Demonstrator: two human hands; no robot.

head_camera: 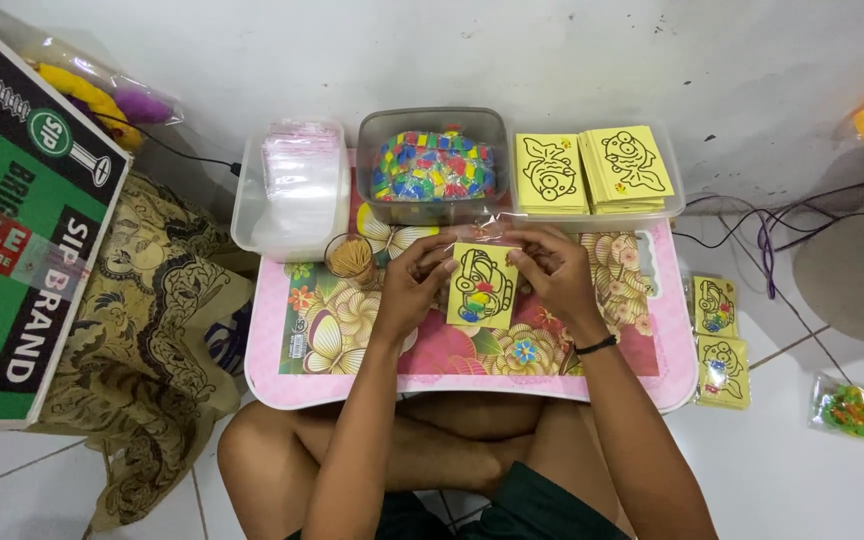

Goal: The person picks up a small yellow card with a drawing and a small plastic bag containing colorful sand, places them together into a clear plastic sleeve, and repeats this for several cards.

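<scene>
A yellow card with a black outline drawing and small coloured packets on it (482,285) sits inside a clear plastic sleeve above the pink flowered lap table (352,385). My left hand (414,283) grips the card's left edge. My right hand (552,272) pinches the sleeve's top right edge. Both hands hold it at the table's middle, just in front of the tubs.
Along the table's back stand a tub of clear sleeves (292,190), a tub of small coloured packets (434,165), a tray of yellow cards (592,170) and a cup of toothpicks (350,258). Finished card packs (720,340) lie on the floor right; a cardboard box (22,220) stands left.
</scene>
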